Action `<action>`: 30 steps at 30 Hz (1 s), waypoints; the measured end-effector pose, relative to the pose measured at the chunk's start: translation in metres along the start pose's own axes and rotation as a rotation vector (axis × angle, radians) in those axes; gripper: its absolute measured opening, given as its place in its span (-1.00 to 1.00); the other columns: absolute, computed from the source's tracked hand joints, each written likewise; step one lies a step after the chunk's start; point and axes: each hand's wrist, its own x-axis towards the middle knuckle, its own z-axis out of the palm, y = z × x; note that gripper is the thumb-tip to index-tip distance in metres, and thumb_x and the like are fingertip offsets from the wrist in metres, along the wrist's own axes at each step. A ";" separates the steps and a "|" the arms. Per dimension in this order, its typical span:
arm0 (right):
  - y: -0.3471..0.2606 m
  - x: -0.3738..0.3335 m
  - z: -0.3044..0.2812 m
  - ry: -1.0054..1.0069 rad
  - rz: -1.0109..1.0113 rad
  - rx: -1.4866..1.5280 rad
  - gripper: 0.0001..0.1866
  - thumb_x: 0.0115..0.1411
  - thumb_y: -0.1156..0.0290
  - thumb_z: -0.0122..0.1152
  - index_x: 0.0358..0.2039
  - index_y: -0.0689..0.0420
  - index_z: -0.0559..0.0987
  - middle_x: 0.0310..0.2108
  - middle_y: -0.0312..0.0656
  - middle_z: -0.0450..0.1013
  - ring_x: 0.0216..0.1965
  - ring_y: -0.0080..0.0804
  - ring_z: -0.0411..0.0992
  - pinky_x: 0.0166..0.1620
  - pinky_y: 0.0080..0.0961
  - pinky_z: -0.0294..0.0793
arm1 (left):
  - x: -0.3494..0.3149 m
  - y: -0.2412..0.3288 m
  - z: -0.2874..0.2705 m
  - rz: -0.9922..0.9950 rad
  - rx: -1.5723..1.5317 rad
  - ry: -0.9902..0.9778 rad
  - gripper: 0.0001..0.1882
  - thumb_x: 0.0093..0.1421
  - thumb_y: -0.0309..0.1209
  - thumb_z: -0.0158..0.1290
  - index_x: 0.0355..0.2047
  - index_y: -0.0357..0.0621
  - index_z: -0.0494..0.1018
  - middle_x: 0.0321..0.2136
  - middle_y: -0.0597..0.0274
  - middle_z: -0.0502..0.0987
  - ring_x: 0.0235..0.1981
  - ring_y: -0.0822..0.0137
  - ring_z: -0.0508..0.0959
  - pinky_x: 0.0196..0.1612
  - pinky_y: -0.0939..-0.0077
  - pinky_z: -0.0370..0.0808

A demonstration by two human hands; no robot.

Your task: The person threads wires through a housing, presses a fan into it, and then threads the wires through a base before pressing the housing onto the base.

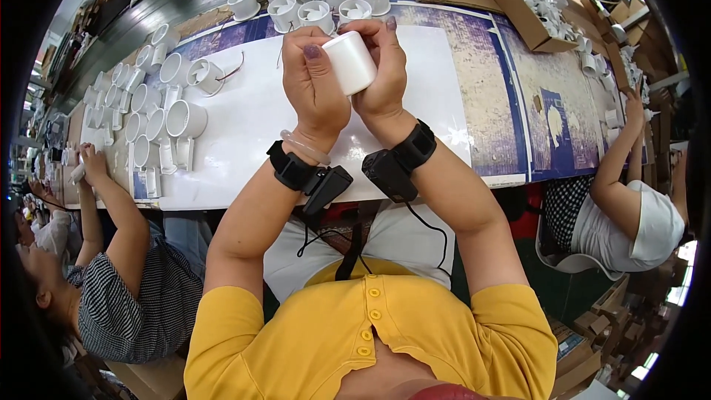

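Observation:
Between both hands I hold a white plastic cup-shaped housing point(351, 64), tilted above the far part of the white sheet point(296, 141). My left hand point(317, 81) is closed on its left side, thumb along the wall. On the other side my right hand point(384, 74) wraps it, fingers curled round the far end, which they hide. Just beyond my fingertips stand several round white fan units point(315, 13) with blades inside. A single fan unit point(205, 76) with a thin wire lies to the left.
Several white housings with handle-like stems point(185, 120) stand along the left. An open cardboard box point(535, 18) of white parts sits at the back right. Co-workers sit at both sides, one in a striped top point(141, 304), another in a white shirt point(637, 226).

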 end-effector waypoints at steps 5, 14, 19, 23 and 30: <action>0.007 0.006 0.002 0.032 0.143 0.195 -0.51 0.35 0.04 -0.34 -0.20 0.21 0.43 -0.26 -0.17 0.43 -0.22 -0.41 0.42 -0.11 -0.51 0.42 | 0.007 -0.009 -0.002 0.142 0.013 -0.028 -0.58 0.35 -0.09 -0.30 -0.24 -0.25 0.31 -0.28 0.08 0.36 -0.25 0.29 0.38 -0.14 0.48 0.32; 0.002 0.006 0.007 -0.023 0.140 0.087 -0.53 0.37 0.07 -0.35 -0.06 0.21 0.38 -0.12 -0.14 0.39 -0.09 -0.41 0.36 0.02 -0.51 0.32 | 0.017 -0.019 -0.015 0.201 0.224 -0.068 -0.44 0.30 0.04 -0.31 -0.22 -0.27 0.39 -0.26 0.03 0.44 -0.26 0.14 0.44 -0.16 0.36 0.33; 0.005 -0.005 0.014 -0.144 -0.165 -0.353 -0.53 0.39 0.10 -0.37 -0.01 0.22 0.36 -0.07 -0.13 0.35 -0.04 -0.42 0.32 0.06 -0.53 0.27 | 0.025 -0.016 -0.024 0.291 0.293 -0.040 -0.52 0.31 -0.08 -0.30 -0.31 -0.22 0.46 -0.39 0.07 0.50 -0.32 0.11 0.46 -0.20 0.32 0.30; 0.010 -0.010 0.019 -0.107 -0.254 -0.429 -0.52 0.39 0.09 -0.40 -0.01 0.21 0.35 -0.07 -0.16 0.34 -0.06 -0.42 0.31 0.05 -0.52 0.26 | 0.025 -0.009 -0.027 0.312 0.384 -0.021 -0.56 0.31 -0.14 -0.30 -0.33 -0.19 0.48 -0.43 0.12 0.51 -0.35 0.12 0.47 -0.19 0.32 0.27; 0.006 -0.003 0.016 -0.183 -0.054 -0.312 -0.71 0.33 0.32 -0.11 0.01 0.16 0.33 -0.04 -0.17 0.32 -0.02 -0.46 0.29 0.05 -0.57 0.28 | 0.032 -0.013 -0.030 0.421 0.508 -0.051 -0.58 0.30 -0.11 -0.26 -0.31 -0.18 0.47 -0.37 0.13 0.50 -0.29 0.16 0.46 -0.12 0.33 0.24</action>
